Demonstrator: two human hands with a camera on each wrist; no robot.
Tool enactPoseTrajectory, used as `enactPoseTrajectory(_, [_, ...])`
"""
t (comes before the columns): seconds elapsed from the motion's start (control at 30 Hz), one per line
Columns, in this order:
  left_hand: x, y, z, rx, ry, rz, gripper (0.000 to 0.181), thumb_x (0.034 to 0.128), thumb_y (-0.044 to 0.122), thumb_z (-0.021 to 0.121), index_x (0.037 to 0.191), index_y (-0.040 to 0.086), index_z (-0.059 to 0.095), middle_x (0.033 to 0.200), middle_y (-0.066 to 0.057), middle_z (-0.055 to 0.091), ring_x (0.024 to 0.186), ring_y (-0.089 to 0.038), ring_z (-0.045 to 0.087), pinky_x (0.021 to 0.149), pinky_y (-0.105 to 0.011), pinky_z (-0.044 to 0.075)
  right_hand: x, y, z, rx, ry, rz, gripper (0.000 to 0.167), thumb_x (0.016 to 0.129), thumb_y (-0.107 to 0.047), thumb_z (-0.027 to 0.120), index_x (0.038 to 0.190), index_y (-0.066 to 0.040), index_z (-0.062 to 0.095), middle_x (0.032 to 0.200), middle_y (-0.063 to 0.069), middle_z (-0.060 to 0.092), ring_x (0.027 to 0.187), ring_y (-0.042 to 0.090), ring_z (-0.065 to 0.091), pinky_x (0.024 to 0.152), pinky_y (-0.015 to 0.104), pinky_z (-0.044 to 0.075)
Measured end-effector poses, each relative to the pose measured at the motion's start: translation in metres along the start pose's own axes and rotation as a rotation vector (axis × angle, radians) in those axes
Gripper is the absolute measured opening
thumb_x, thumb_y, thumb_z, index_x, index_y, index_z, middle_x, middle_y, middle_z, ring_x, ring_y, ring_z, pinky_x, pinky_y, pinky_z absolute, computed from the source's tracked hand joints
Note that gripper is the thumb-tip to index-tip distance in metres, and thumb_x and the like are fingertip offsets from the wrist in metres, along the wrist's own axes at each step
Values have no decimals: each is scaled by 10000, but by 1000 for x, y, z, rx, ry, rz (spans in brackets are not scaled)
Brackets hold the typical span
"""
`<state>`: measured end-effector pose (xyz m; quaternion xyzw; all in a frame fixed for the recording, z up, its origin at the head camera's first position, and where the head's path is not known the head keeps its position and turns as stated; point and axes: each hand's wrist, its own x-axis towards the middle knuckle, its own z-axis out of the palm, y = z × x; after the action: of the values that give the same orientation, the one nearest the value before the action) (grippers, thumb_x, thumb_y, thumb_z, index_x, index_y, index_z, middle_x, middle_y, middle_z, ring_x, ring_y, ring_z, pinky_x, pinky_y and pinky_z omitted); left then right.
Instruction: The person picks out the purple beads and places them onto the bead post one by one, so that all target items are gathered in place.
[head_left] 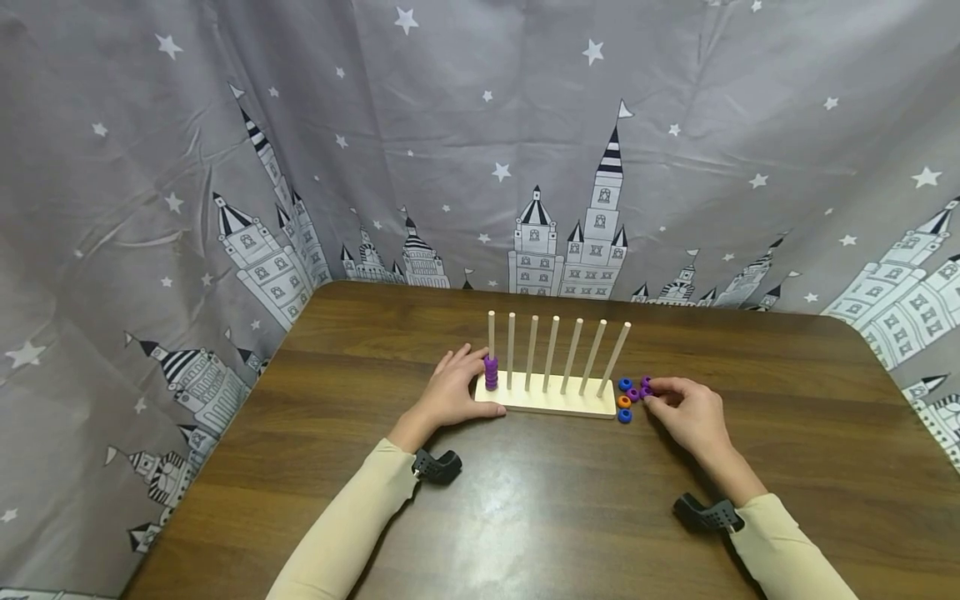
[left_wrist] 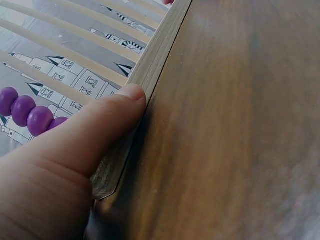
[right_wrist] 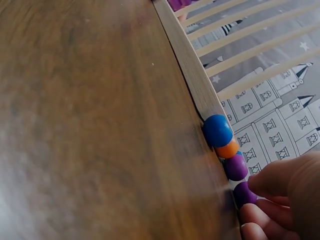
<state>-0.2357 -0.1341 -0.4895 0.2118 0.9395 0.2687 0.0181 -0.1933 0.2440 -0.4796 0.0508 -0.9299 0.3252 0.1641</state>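
A pale wooden peg stand (head_left: 558, 403) with several upright pegs stands on the table. Purple beads (head_left: 491, 373) are stacked on its leftmost peg. My left hand (head_left: 452, 392) grips the stand's left end, the thumb (left_wrist: 117, 107) against the base's front edge and the other fingers behind the stack. Right of the stand, my right hand (head_left: 690, 414) pinches a purple bead (right_wrist: 244, 194) between thumb and fingers. Close by lie another purple bead (right_wrist: 235, 167), an orange bead (head_left: 624, 402) and blue beads (head_left: 625, 416).
The loose beads sit close to the base's right end on the brown wooden table (head_left: 525, 517). Behind the table hangs a grey curtain (head_left: 450, 125) printed with castles and stars. A black wrist mount (head_left: 438, 467) is on the left forearm, another (head_left: 705, 512) on the right.
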Motion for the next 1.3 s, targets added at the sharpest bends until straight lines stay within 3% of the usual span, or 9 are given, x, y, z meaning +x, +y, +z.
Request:
enactPoseTrajectory(0.33, [-1, 0, 1, -5, 5, -2, 638, 734, 512, 840, 1170, 78, 670, 1605, -119, 447, 1560, -400, 256, 1294, -593, 125, 0, -4, 3, -50, -51, -9, 187, 808, -69, 797, 974, 16, 781, 763, 103, 740, 660, 117, 617, 610, 264, 456])
enactPoseTrajectory(0.53, [-1, 1, 1, -5, 3, -3, 641, 737, 509, 840, 1172, 71, 667, 1606, -117, 445, 1560, -399, 256, 1295, -591, 125, 0, -3, 5, -69, -57, -22, 199, 794, -60, 792, 975, 22, 778, 742, 84, 708, 636, 106, 595, 606, 289, 440])
enactPoseTrajectory(0.83, [-1, 1, 0, -9, 2, -3, 617, 736, 506, 839, 1144, 76, 668, 1606, -119, 446, 1559, -402, 257, 1293, -596, 126, -3, -4, 6, -63, -70, -26, 195, 790, -54, 813, 971, 11, 782, 758, 75, 696, 639, 72, 573, 583, 232, 431])
enactPoseTrajectory(1.1, [0, -1, 3, -10, 7, -3, 587, 736, 512, 838, 1103, 90, 662, 1604, -123, 448, 1559, -403, 256, 1292, -599, 124, -8, 0, 8, -27, 13, -72, 156, 758, -40, 818, 911, -25, 794, 745, 36, 684, 623, -52, 512, 571, 212, 443])
enactPoseTrajectory(1.3, [0, -1, 3, -11, 10, -2, 599, 734, 517, 839, 1111, 86, 665, 1602, -124, 449, 1560, -403, 254, 1294, -595, 122, -10, 1, 9, -8, 58, -88, 169, 742, -31, 822, 909, -29, 795, 789, 72, 723, 634, -53, 541, 574, 159, 456])
